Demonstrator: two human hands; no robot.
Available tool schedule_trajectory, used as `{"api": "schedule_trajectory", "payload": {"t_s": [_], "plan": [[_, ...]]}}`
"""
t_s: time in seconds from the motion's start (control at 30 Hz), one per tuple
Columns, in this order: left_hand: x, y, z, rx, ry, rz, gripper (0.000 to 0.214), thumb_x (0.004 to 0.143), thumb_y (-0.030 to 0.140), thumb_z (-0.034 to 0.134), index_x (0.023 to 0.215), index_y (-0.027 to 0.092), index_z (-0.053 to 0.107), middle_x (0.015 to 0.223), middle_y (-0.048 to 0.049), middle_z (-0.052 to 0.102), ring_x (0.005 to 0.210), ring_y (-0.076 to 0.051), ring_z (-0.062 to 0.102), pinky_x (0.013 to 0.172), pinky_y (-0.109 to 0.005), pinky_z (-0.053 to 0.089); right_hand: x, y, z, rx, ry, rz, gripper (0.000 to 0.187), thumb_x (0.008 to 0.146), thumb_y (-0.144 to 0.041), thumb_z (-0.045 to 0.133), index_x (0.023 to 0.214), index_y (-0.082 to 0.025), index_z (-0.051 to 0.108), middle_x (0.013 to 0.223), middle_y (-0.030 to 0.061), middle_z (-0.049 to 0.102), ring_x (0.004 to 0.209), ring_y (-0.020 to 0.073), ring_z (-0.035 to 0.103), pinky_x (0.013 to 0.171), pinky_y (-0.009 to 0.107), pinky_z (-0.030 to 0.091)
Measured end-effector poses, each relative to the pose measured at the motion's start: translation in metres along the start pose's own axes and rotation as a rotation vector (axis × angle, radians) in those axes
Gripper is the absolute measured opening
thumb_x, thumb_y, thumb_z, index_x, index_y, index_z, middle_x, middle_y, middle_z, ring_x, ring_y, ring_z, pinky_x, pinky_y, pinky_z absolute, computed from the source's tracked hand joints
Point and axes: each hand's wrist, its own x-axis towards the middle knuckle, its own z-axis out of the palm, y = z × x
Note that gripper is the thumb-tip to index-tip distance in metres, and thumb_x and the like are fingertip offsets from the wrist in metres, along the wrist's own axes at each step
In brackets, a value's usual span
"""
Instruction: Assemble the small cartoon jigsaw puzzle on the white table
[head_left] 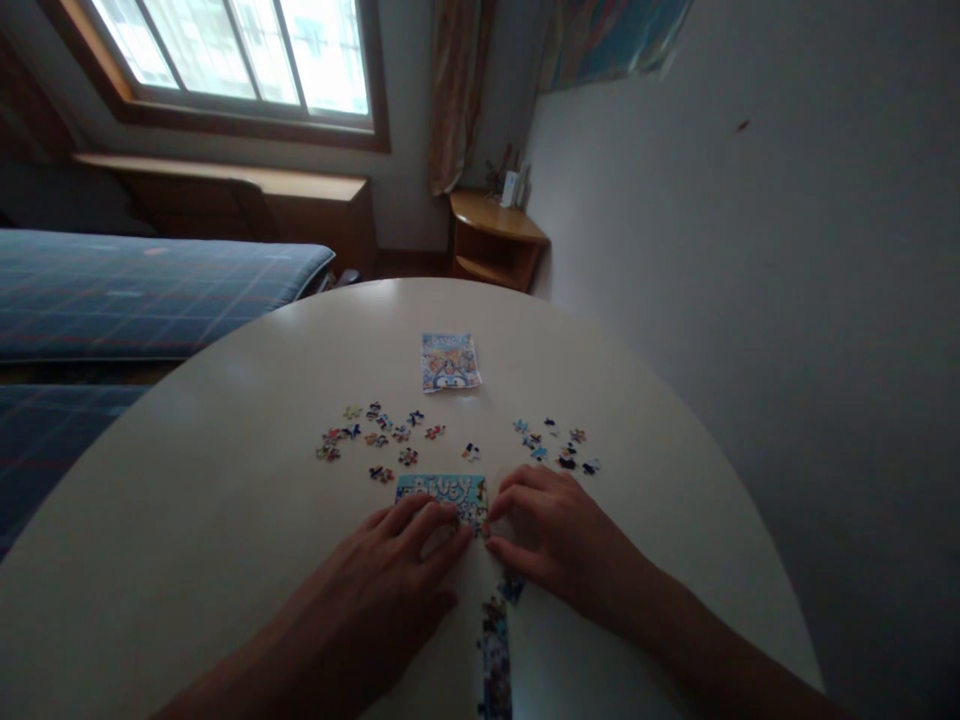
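Observation:
A partly joined jigsaw puzzle with a light blue top edge and pale lettering lies flat on the table. My left hand rests over its lower left part, fingers stretched across it and covering much of the picture. At the puzzle's right edge, my right hand has thumb and fingertips brought together on a small puzzle piece, mostly hidden by the fingers. Below the hands lies a joined strip of puzzle pieces. Another dark blue piece sits just under my right hand.
Loose puzzle pieces are scattered beyond the puzzle on the left, with another group of pieces on the right. Farther back lies a printed picture sheet. The round white table stands near a bed and a wall.

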Motion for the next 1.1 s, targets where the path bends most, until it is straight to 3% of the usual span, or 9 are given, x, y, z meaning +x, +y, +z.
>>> {"api": "schedule_trajectory", "payload": {"t_s": [0.4, 0.8, 1.1], "plan": [[-0.001, -0.006, 0.001, -0.085, 0.02, -0.009, 0.038, 0.09, 0.011, 0.054, 0.126, 0.022, 0.057, 0.131, -0.0048, 0.061, 0.125, -0.023, 0.052, 0.108, -0.043, 0.046, 0.0, -0.002, 0.001, 0.03, -0.004, 0.014, 0.01, 0.077, -0.018, 0.075, 0.086, -0.021, 0.071, 0.094, 0.0029, 0.069, 0.095, 0.0204, 0.064, 0.088, 0.037, 0.045], [0.003, 0.001, -0.012, -0.076, -0.071, -0.053, 0.037, 0.082, 0.006, 0.056, 0.116, 0.02, 0.06, 0.129, -0.006, 0.062, 0.122, -0.026, 0.053, 0.105, -0.046, 0.048, 0.002, 0.002, 0.003, 0.015, 0.011, -0.022, 0.01, 0.078, -0.017, 0.073, 0.087, -0.022, 0.07, 0.094, 0.0029, 0.068, 0.096, 0.0208, 0.063, 0.088, 0.037, 0.044], [0.002, 0.0, -0.009, -0.088, -0.038, -0.041, 0.037, 0.083, 0.008, 0.057, 0.118, 0.02, 0.059, 0.131, -0.0065, 0.061, 0.124, -0.026, 0.053, 0.106, -0.045, 0.048, 0.002, 0.002, 0.001, 0.025, 0.021, -0.027, 0.011, 0.077, -0.018, 0.074, 0.087, -0.022, 0.069, 0.095, 0.0025, 0.069, 0.095, 0.0207, 0.063, 0.089, 0.037, 0.043]]}}
